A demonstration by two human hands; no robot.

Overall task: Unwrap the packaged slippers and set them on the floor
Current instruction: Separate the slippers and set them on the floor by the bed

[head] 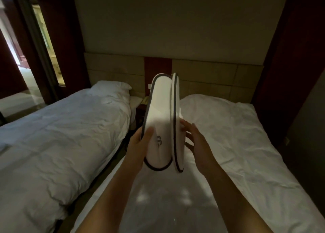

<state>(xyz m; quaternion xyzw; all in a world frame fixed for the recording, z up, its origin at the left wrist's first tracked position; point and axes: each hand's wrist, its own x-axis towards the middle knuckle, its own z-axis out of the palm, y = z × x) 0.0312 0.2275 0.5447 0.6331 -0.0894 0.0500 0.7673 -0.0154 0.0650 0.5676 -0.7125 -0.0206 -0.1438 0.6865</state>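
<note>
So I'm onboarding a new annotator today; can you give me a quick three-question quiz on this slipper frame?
1. True or false: the white slippers are lying on the floor.
2. Which hand has its thumb across the slipper bearing the logo?
3. The slippers are held: A) flat, side by side B) upright, pressed together C) one in each hand, apart.

Key: 1. False, held up over the bed. 2. The left hand; the right hand is at the other slipper. 3. B.

The slippers (162,122) are standing upright between the left hand (139,144) and right hand (197,143), above the right bed (237,144). Left of the slippers, the other bed (61,136) is lying with its pillow (112,87) behind.
</note>
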